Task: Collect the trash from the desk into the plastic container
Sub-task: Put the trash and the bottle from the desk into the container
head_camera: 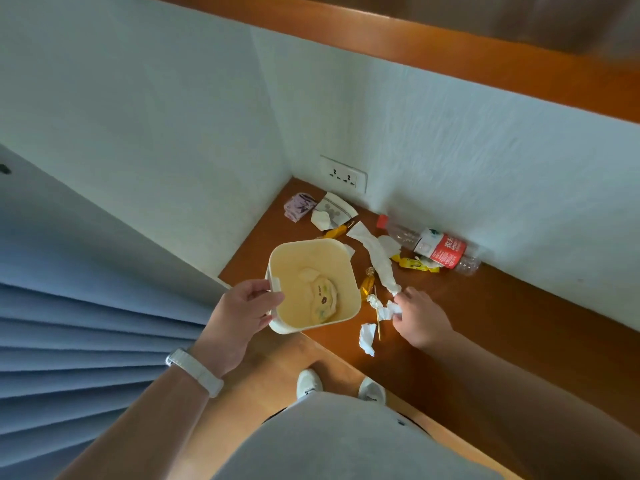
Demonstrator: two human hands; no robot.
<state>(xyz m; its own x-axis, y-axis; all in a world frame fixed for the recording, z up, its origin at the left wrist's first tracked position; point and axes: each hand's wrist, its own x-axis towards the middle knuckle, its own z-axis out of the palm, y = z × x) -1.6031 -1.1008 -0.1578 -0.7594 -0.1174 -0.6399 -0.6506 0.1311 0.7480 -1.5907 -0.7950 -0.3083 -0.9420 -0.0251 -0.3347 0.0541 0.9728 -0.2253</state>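
Down low, my left hand [242, 306] holds the plastic container [313, 284] by its rim at the desk [485, 317] edge. Next over, my right hand [419, 318] pinches a crumpled tissue [389, 308]. Its long twisted tail might drag the candy wrapper [367, 284] off the desk. Farthest right lies the bottle [433, 245].

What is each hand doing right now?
Left hand: closed on the bin's rim.
Right hand: closed on a scrap of tissue.
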